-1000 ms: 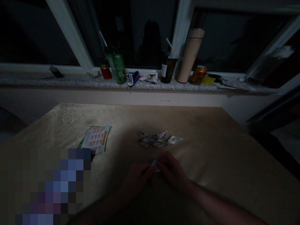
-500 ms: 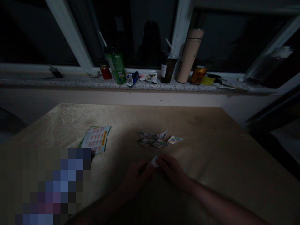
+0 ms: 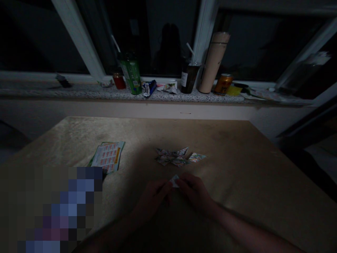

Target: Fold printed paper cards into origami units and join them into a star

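Observation:
Between my two hands is a small folded piece of paper [image 3: 175, 181], pale with a pointed top. My left hand [image 3: 155, 195] pinches its left side, thumb towards me. The right side is gripped by the fingers of my right hand [image 3: 193, 189]. Much of the paper is hidden by the fingers. Just beyond the hands lie several folded paper pieces [image 3: 180, 161] with printed patterns and pointed ends, grouped close together. One diamond-shaped folded piece [image 3: 197, 157] rests at the right of that group.
A stack of printed sheets [image 3: 107, 156] lies left on the table [image 3: 226, 140], beside a pixelated area. On the windowsill [image 3: 163, 98] stand a green bottle [image 3: 134, 77], a dark cup with a straw [image 3: 188, 79], a pink flask [image 3: 213, 63] and an orange can [image 3: 223, 84].
The folded paper has shifted very slightly and shows a little more of its pointed face between my fingers. Both hands keep their hold; the pieces on the table have not moved.

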`<state>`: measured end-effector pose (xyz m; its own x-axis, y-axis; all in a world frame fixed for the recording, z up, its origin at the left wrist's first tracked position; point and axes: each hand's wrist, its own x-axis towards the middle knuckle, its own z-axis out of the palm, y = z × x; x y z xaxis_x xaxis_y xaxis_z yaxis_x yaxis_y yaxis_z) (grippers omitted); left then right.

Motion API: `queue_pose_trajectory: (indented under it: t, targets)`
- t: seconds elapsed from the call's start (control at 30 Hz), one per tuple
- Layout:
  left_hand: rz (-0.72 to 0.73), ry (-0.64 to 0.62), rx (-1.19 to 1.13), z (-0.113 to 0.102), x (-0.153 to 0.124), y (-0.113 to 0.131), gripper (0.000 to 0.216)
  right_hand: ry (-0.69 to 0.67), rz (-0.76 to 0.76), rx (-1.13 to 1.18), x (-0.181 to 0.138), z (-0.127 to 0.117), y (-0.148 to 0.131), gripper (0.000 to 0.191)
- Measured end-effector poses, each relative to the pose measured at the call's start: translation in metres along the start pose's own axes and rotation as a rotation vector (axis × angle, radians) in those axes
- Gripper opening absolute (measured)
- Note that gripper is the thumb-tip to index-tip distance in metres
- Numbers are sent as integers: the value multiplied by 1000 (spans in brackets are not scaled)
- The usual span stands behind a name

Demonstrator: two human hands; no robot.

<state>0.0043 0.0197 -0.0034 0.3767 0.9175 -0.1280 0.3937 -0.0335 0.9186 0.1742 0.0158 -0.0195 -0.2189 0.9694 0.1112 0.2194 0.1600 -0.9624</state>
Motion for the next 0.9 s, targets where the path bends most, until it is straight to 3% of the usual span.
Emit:
queue_pose_trajectory:
  t: [0.17, 0.37, 0.9]
  targets:
    - [-30, -56, -34, 0, -1, 0, 39, -63, 41, 43, 0, 0, 0, 38]
    - [-22, 29, -69, -1, -1, 1, 41, -106, 77, 110, 2, -1, -3, 38]
    - [-22, 105, -64, 0, -1, -1, 43, -55, 113, 140, 2, -1, -1, 36]
